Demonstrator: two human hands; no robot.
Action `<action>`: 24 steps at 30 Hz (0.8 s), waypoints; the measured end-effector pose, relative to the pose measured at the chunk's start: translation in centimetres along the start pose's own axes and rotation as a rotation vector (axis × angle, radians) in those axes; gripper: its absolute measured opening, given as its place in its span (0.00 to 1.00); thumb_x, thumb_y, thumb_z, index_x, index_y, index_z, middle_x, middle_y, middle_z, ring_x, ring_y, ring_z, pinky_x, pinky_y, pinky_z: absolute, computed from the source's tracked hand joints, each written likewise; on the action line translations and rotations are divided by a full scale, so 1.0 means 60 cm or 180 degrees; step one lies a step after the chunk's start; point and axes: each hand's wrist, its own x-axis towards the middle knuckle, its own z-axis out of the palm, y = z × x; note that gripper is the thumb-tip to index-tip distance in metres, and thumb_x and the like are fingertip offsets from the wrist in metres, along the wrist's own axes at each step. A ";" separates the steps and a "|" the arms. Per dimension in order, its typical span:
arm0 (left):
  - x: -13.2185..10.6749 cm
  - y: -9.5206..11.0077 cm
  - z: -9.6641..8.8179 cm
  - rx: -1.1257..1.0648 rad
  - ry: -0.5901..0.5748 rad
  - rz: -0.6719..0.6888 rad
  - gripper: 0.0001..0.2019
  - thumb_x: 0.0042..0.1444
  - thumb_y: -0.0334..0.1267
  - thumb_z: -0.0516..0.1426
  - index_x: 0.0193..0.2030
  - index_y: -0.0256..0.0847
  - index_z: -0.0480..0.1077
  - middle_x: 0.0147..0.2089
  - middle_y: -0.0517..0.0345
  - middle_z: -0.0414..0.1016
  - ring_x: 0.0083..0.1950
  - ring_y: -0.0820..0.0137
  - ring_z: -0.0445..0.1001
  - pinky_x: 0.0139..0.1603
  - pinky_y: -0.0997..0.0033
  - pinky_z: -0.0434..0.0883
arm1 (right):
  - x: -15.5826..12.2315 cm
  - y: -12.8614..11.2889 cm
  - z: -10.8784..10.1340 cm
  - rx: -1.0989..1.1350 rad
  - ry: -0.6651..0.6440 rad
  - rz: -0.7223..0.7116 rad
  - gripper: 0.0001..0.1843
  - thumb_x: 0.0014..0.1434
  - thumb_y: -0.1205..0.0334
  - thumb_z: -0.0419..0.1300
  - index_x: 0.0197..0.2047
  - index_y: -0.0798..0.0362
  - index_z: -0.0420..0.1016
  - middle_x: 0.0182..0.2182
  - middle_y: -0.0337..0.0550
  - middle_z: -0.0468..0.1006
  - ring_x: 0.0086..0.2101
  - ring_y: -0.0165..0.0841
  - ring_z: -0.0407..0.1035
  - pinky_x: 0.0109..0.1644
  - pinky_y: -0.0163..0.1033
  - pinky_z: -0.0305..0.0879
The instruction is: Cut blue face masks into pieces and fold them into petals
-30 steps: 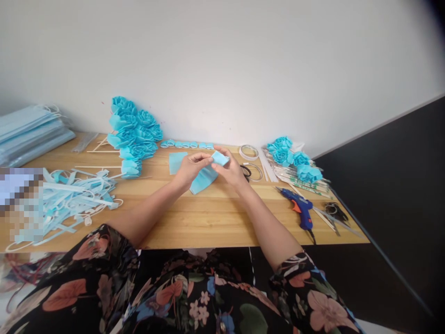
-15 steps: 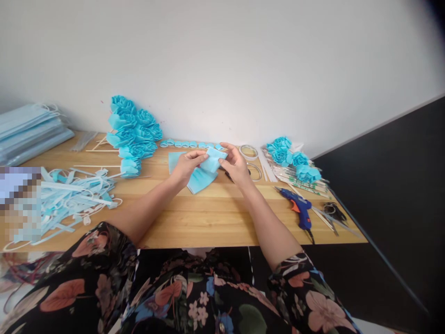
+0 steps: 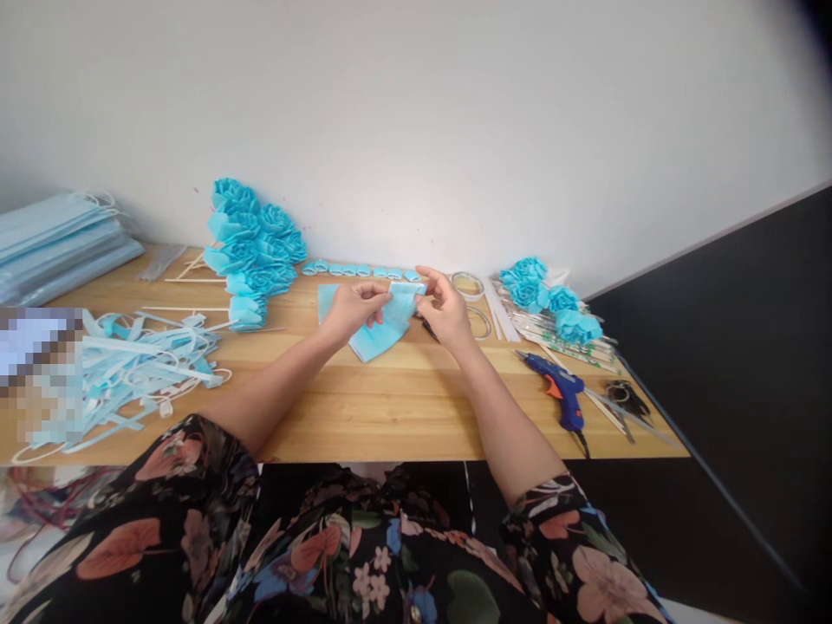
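Observation:
Above the middle of the table, both hands pinch a small piece of light blue mask fabric [image 3: 406, 296]. My left hand [image 3: 353, 312] grips its left edge between thumb and fingers. On the right edge, my right hand [image 3: 448, 310] holds it with thumb and fingertips. A narrow folded band runs along the piece's top. Just below lie other light blue fabric pieces [image 3: 372, 345], partly covered by my left hand. Behind the hands stands a row of small rolled blue pieces [image 3: 349, 270]. A dark tool handle shows partly behind my right hand; its kind is hidden.
Blue fabric roses [image 3: 256, 243] are piled at left, above a heap of cut mask strips and ear loops [image 3: 149, 364]. Stacked masks [image 3: 58, 247] lie far left. Tape rolls [image 3: 468, 284], more roses [image 3: 549, 299] and a blue glue gun [image 3: 557, 388] are at right.
The fabric piece showed a broad flat face before; now its top edge is folded into a narrow band. My left fingers have curled in below it.

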 end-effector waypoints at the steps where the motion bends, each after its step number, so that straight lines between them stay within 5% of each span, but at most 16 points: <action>1: -0.001 0.000 0.001 -0.0194 -0.0081 -0.0027 0.11 0.47 0.43 0.65 0.29 0.37 0.72 0.21 0.59 0.73 0.21 0.73 0.70 0.26 0.72 0.66 | 0.000 0.002 0.001 0.0063 0.0002 0.0044 0.28 0.54 0.59 0.59 0.59 0.48 0.70 0.39 0.43 0.74 0.36 0.33 0.69 0.34 0.37 0.71; 6: -0.002 -0.005 0.007 -0.0808 -0.0191 -0.0059 0.15 0.43 0.42 0.69 0.30 0.36 0.71 0.29 0.59 0.76 0.34 0.68 0.80 0.39 0.68 0.76 | 0.002 0.009 0.005 0.0338 -0.0016 0.0140 0.28 0.55 0.57 0.59 0.60 0.48 0.69 0.39 0.42 0.71 0.34 0.31 0.69 0.32 0.37 0.74; 17: -0.003 -0.006 0.009 -0.0534 -0.0186 0.0097 0.20 0.43 0.50 0.69 0.34 0.36 0.75 0.30 0.56 0.79 0.32 0.67 0.80 0.38 0.68 0.76 | -0.001 -0.007 0.007 0.0586 -0.0161 0.0240 0.30 0.53 0.56 0.62 0.60 0.48 0.69 0.43 0.45 0.74 0.40 0.35 0.72 0.31 0.37 0.75; 24: -0.004 -0.006 0.010 -0.0538 -0.0213 0.0147 0.19 0.43 0.51 0.70 0.29 0.36 0.73 0.28 0.56 0.78 0.32 0.66 0.80 0.38 0.65 0.77 | -0.006 -0.006 0.005 -0.0130 -0.0465 0.0050 0.37 0.54 0.56 0.65 0.67 0.48 0.65 0.43 0.46 0.77 0.43 0.37 0.71 0.38 0.39 0.71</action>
